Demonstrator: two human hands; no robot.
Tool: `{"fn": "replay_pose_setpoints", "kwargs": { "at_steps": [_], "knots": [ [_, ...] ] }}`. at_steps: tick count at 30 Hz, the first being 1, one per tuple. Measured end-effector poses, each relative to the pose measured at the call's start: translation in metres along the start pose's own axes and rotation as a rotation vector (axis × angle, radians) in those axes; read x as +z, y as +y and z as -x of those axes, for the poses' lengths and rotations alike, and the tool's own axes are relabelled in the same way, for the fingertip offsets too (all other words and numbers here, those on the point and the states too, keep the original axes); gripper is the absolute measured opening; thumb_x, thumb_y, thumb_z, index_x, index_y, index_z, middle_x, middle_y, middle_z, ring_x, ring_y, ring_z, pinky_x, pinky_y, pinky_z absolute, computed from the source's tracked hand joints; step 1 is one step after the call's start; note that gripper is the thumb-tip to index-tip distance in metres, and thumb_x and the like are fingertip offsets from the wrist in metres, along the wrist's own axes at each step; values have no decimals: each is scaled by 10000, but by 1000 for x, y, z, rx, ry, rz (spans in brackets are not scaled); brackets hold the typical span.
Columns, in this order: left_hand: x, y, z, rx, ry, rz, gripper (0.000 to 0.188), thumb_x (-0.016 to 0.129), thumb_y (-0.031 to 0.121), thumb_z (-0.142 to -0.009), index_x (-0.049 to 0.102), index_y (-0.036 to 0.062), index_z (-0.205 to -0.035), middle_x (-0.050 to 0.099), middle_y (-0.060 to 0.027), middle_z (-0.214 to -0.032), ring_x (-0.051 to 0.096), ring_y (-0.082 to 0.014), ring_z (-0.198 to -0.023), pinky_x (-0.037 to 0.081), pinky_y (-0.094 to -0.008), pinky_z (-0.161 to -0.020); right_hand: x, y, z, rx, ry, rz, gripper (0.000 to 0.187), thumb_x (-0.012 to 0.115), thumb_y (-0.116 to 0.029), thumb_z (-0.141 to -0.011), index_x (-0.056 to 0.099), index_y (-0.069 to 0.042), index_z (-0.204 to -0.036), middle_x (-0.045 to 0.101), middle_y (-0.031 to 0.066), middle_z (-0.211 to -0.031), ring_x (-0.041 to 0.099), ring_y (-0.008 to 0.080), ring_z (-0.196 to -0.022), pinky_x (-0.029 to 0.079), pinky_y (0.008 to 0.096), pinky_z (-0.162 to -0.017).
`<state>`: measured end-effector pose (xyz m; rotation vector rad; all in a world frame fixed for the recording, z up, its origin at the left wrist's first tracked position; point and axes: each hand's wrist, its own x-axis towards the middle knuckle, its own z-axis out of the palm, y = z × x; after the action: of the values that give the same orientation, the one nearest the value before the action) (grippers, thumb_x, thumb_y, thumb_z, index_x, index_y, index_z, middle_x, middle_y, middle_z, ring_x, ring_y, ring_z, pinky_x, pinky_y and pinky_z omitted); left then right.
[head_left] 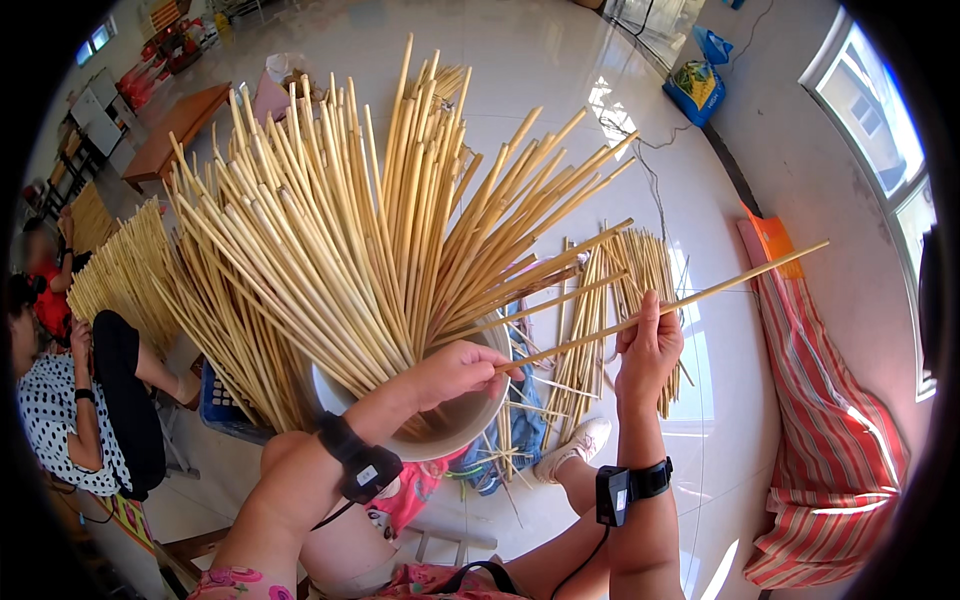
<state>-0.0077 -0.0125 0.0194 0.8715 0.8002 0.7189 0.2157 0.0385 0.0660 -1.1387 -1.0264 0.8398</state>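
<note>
One long, thin, pale-yellow reed stalk (745, 280) slants up to the right across both my hands. My left hand (462, 370) pinches its lower end by the rim of a white bucket (497, 405). My right hand (650, 350) grips the stalk farther along, thumb raised against it, and its tip sticks out well past that hand. From the bucket a large bundle of similar stalks (310, 210) fans upward and outward, close beyond my left hand. The bucket's inside is partly hidden by the stalks and my left forearm.
More stalks (585, 345) lie on the tiled floor beyond my right hand. Left of the bucket, a blue crate (222, 405) holds another bundle. A person in a dotted top (70, 420) sits at the left. Striped red cloth (825, 430) and a blue bag (697, 85) line the right wall.
</note>
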Motion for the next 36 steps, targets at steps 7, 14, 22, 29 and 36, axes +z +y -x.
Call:
{"fn": "replay_pose_setpoints", "kwargs": {
  "at_steps": [7, 14, 22, 29, 36],
  "knots": [
    [-11, -16, -8, 8, 128, -308, 235, 501, 155, -890, 603, 9, -737, 530, -9, -602, 487, -70, -565, 372, -203, -555, 9, 3, 9, -8, -87, -28, 263, 555, -219, -948, 506, -53, -750, 458, -12, -526, 404, 40, -422, 307, 185, -381],
    [-8, -12, -6, 108, 118, -418, 211, 472, 99, -858, 621, 0, -747, 540, -3, -581, 489, -64, -552, 385, -217, -554, 5, 6, 4, -22, 23, 49, 299, 583, -226, -932, 495, -60, -699, 430, -18, -497, 384, 34, -387, 269, 186, -354],
    [-7, -10, -7, 86, 75, -459, 219, 465, 97, -878, 652, -16, -891, 569, -10, -621, 510, -58, -606, 398, -210, -606, 6, 1, 7, -21, -14, 57, 287, 572, -219, -939, 496, -58, -714, 424, -22, -497, 393, 36, -394, 284, 187, -356],
    [-25, -51, -29, 90, 291, -428, 248, 459, 112, -861, 648, -11, -964, 638, -115, -871, 591, -163, -816, 461, -287, -744, 5, 6, 9, -139, -125, 202, 260, 533, -183, -956, 496, -38, -744, 451, -16, -516, 421, 30, -433, 318, 192, -392],
    [-69, -104, -45, -277, 622, -789, 466, 460, 178, -858, 465, -103, -1231, 531, -279, -1206, 553, -379, -1083, 430, -384, -930, 15, 12, 26, -230, -390, 439, 168, 573, -105, -919, 528, -13, -786, 506, 27, -549, 458, 71, -482, 371, 229, -451]
  ]
}}
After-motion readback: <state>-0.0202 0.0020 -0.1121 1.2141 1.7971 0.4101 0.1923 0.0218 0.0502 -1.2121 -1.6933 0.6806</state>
